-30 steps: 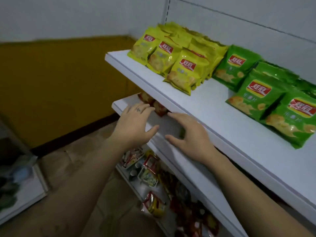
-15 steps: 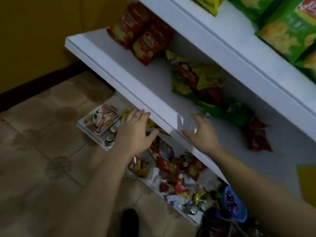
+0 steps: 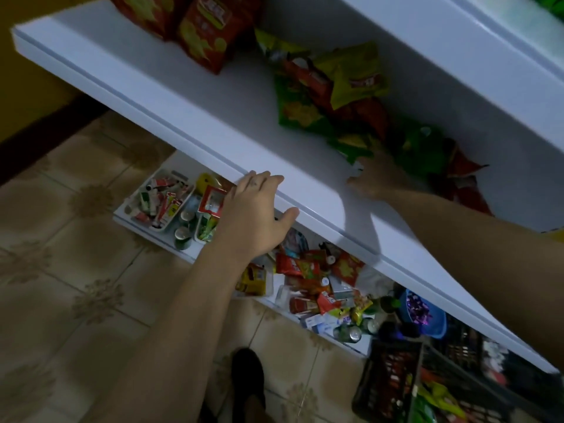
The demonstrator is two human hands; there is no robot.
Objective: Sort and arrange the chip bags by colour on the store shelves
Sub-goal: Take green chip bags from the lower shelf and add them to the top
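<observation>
our right hand [image 3: 377, 180] has slid deeper onto the shelf [image 3: 183, 96], touching the mixed bag pile [image 3: 305, 111] just ahead (grip too blurred to tell); our left hand [image 3: 259, 215] rests flat on the edge, farther off.

No lettering can be read anywhere; the red chip bags [image 3: 201, 29] bear a logo band blurred past reading; the yellow-green bag [image 3: 351, 71] shows a smeared red label patch; the small packets [image 3: 305, 267] below are likewise illegible.
</observation>
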